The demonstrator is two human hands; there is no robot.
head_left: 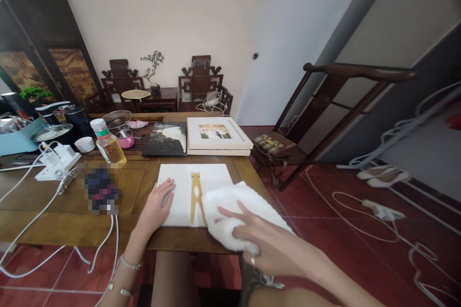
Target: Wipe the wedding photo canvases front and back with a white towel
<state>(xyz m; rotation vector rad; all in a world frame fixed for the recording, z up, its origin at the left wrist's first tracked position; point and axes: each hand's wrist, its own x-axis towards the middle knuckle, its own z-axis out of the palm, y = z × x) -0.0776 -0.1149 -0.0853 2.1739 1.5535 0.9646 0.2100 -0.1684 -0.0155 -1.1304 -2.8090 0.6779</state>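
Observation:
A white rectangular panel with a tan, long-legged bear figure on it lies flat near the table's front edge. My left hand rests on the panel's left side, fingers stretched out. Over the panel's right part lies a fluffy white cloth, which hangs past the table's corner. My right hand grips bunched cloth, with some fingers spread across it and slightly blurred. The cloth hides the panel's lower right corner.
Behind the panel, a framed photo and a dark picture lie on the wooden table. To the left stand an oil bottle, a pink cup and a power strip with trailing cables. A wooden chair stands right.

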